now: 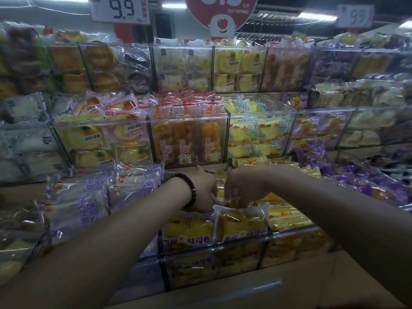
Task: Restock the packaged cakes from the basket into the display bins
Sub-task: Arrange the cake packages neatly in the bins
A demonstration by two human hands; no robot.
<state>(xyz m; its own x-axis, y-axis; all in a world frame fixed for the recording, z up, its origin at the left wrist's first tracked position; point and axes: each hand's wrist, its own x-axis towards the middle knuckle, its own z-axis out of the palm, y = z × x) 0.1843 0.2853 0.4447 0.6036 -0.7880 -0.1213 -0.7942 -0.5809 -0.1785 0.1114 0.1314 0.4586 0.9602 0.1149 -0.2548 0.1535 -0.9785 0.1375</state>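
Reaching forward over a tan shelf board (312,284), both bare arms meet above a clear plastic bin (214,253) on the lowest, nearest tier of a shop display. That bin holds the yellow packaged cakes (240,226), stood upright in rows. The right hand (242,186) has its fingers curled downward, pinching the top of the wrappers near the back of the bin. The left hand (204,186), with a black bracelet (192,190) at the wrist, is just beside it; its fingers dip behind the packets, so its grip cannot be told. Purple-printed bread packets (89,204) fill the bin to the left, and loose purple packets (367,181) lie to the right. Behind, two more tiers of clear bins rise, one with orange cakes (187,141) straight ahead. Above hang a 9.9 price card (121,8), a round red sign (223,14) and strip ceiling lights (174,5); the room is dim
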